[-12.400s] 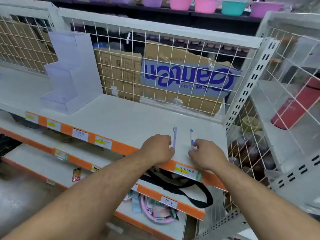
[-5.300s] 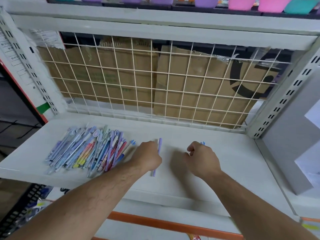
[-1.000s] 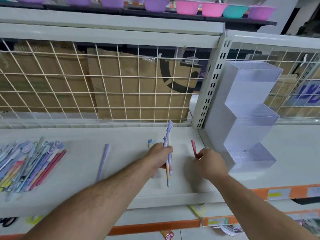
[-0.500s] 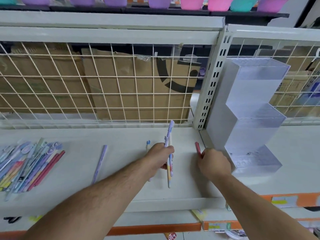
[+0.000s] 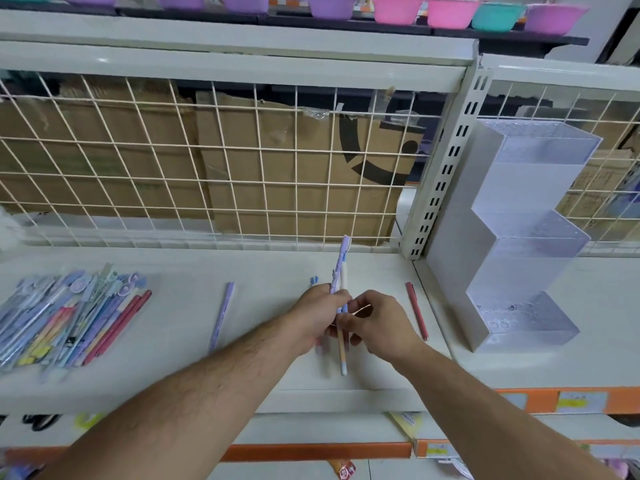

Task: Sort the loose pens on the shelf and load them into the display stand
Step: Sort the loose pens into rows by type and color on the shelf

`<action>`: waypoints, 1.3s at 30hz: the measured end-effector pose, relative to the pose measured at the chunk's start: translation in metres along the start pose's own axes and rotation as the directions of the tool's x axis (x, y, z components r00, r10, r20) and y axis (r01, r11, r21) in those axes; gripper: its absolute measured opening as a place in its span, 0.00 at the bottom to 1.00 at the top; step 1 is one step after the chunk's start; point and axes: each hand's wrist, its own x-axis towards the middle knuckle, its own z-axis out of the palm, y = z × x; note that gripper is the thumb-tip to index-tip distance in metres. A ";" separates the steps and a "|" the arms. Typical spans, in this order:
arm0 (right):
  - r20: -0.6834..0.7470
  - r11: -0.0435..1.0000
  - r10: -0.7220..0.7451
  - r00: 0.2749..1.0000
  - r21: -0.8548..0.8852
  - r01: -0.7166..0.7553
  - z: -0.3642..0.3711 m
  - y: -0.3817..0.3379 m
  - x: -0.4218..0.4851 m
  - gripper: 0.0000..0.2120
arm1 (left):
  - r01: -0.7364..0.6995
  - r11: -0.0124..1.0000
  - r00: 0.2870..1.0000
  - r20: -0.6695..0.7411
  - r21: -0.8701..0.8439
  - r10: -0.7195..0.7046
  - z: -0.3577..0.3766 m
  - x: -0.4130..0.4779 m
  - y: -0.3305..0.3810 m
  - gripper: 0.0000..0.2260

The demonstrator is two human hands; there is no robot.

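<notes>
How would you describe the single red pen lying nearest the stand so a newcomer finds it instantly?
Start at the clear stepped plastic display stand on the right. Just left of its base, on the white metal shelf, lies one slim red pen, running front to back. It lies alone, unlike the red pens in the mixed pile of pens far left.

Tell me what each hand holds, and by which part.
The left hand grips two pens around mid-length; the right hand pinches the same pens just below it.
</notes>
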 end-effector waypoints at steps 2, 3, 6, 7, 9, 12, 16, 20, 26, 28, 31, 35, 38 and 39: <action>0.000 1.000 0.001 1.000 0.014 -0.001 0.007 -0.005 -0.002 0.10 | -0.014 1.000 1.000 0.010 -0.002 0.014 -0.010 -0.004 -0.003 0.08; 0.001 1.000 0.000 1.000 0.012 0.000 0.012 -0.008 -0.003 0.09 | -0.020 1.000 1.000 0.015 -0.009 0.021 -0.014 -0.006 -0.004 0.08; -0.003 1.000 0.006 1.000 -0.018 -0.006 0.027 -0.016 -0.003 0.07 | -0.025 0.998 0.999 0.025 -0.064 0.026 -0.031 -0.009 -0.008 0.09; -0.009 1.000 0.012 1.000 -0.027 -0.012 0.032 -0.018 -0.003 0.07 | -0.022 0.996 0.999 0.021 -0.085 0.024 -0.036 -0.010 -0.010 0.09; -0.025 0.998 0.031 0.999 -0.048 -0.032 0.043 -0.023 -0.003 0.05 | -0.026 0.993 1.000 -0.008 -0.113 0.025 -0.047 -0.012 -0.013 0.10; -0.060 0.990 0.071 0.996 -0.118 -0.078 0.056 -0.024 0.000 0.03 | -0.026 0.994 0.996 -0.084 -0.108 0.017 -0.067 -0.012 -0.017 0.08; -0.140 0.963 0.111 0.984 -0.230 -0.142 0.069 -0.020 0.007 0.02 | 0.012 0.994 0.993 -0.113 -0.108 -0.024 -0.091 -0.009 -0.025 0.10; -0.213 0.927 0.121 0.969 -0.325 -0.188 0.078 -0.018 0.015 0.03 | 0.028 0.996 0.992 -0.123 -0.083 -0.038 -0.106 -0.007 -0.029 0.13; -0.286 0.862 0.104 0.953 -0.452 -0.230 0.079 -0.021 0.019 0.03 | 0.025 0.999 0.992 -0.119 -0.041 -0.029 -0.118 -0.006 -0.027 0.13; -0.291 0.852 0.149 0.945 -0.448 -0.272 0.076 -0.022 0.020 0.01 | 0.031 0.999 0.993 -0.111 -0.042 -0.035 -0.120 -0.006 -0.027 0.13; -0.270 0.821 0.220 0.938 -0.468 -0.327 0.073 -0.020 0.020 0.03 | 0.033 0.999 0.994 -0.101 -0.038 -0.036 -0.119 -0.004 -0.026 0.13; -0.234 0.814 0.239 0.942 -0.480 -0.326 0.072 -0.019 0.022 0.07 | 0.039 0.997 0.997 -0.071 -0.072 -0.044 -0.115 -0.004 -0.026 0.13; -0.254 0.827 0.197 0.947 -0.477 -0.299 0.073 -0.020 0.021 0.08 | 0.053 0.991 0.997 -0.050 -0.120 -0.059 -0.113 -0.003 -0.025 0.10; -0.264 0.846 0.154 0.952 -0.462 -0.265 0.075 -0.020 0.020 0.07 | 0.057 0.989 0.997 -0.046 -0.139 -0.064 -0.113 -0.002 -0.025 0.08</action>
